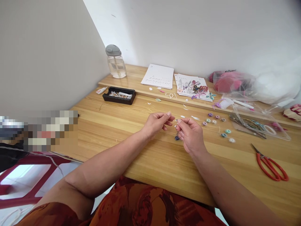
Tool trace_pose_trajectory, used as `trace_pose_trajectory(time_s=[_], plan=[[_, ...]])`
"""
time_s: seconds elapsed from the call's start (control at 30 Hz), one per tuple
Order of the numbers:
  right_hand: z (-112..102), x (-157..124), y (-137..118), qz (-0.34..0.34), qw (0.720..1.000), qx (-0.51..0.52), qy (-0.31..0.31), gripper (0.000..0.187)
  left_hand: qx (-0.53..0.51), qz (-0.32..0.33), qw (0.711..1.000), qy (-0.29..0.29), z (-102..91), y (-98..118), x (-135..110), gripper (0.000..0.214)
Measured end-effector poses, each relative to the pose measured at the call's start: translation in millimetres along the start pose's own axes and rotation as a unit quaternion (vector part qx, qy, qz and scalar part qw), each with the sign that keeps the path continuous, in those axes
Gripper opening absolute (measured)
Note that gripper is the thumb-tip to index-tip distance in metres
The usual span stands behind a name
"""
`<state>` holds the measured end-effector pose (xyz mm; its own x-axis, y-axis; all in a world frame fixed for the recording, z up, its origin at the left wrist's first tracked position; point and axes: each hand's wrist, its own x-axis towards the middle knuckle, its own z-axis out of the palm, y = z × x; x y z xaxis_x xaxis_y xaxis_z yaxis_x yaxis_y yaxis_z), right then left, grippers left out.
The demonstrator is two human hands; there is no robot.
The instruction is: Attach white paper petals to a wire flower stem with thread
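Over the middle of the table, my two hands are held close together. My left hand [157,124] is closed in a pinch, and a thin yellowish strand [172,121] runs from its fingertips towards the right hand. My right hand [191,131] is closed too, thumb against forefinger, on a small piece too tiny to name. Just below the fingers sits a dark blue thread bobbin [176,138], partly beside the right hand. Small white petal-shaped pieces [182,116] lie just beyond the fingertips.
Red-handled scissors [270,166] lie at the right, near several thread bobbins [228,131] and a clear plastic bag [274,125]. A black tray [119,99] of beads, a water bottle [116,64], paper sheets [158,75] and flower ornaments [199,89] stand or lie farther back.
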<state>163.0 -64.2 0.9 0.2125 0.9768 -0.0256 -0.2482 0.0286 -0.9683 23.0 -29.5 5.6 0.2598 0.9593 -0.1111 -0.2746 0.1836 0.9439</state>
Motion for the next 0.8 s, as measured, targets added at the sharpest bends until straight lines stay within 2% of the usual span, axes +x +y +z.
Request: trace_pose_trajectory(time_s=[0.47, 0.7, 0.8], plan=[[0.7, -0.6, -1.9, 0.0, 1.0, -0.012, 0.004, 0.025, -0.034, -0.018, 0.999, -0.034, -3.7, -5.0, 2.5, 0.027], [1.1, -0.4, -1.7, 0.001, 1.0, -0.017, 0.001, 0.023, -0.02, -0.009, 1.0, -0.002, -3.7, 0.2, 3.0, 0.044], [1.7, -1.6, -2.4, 0.001, 1.0, -0.021, -0.004, 0.022, -0.022, -0.009, 1.0, 0.003, -3.9, 0.0, 3.4, 0.04]])
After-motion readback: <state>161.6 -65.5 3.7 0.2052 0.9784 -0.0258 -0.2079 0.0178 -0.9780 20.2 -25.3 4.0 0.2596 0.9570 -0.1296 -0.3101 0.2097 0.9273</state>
